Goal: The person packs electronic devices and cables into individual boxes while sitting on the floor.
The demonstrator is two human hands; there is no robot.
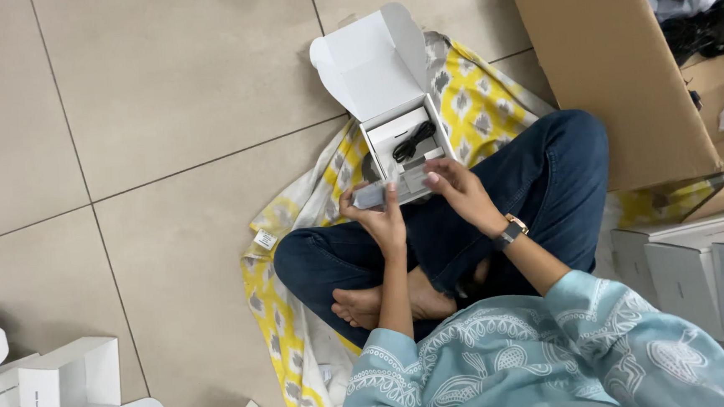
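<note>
I sit cross-legged on a yellow patterned cloth (473, 96) on the tiled floor. An open white box (375, 69) with its lid flipped up rests in front of my knees, and a coiled black cable (413, 141) lies in its tray. My left hand (377, 217) grips a small grey flat item (372, 196) at the box's near edge. My right hand (453, 185), with a watch on its wrist, touches the other end of the same item, fingers bent over it.
A large open cardboard carton (613, 71) holding dark bagged items stands at the right. Closed white boxes (701, 271) are stacked at my right side. Empty open white boxes (64, 393) lie on the floor at the lower left.
</note>
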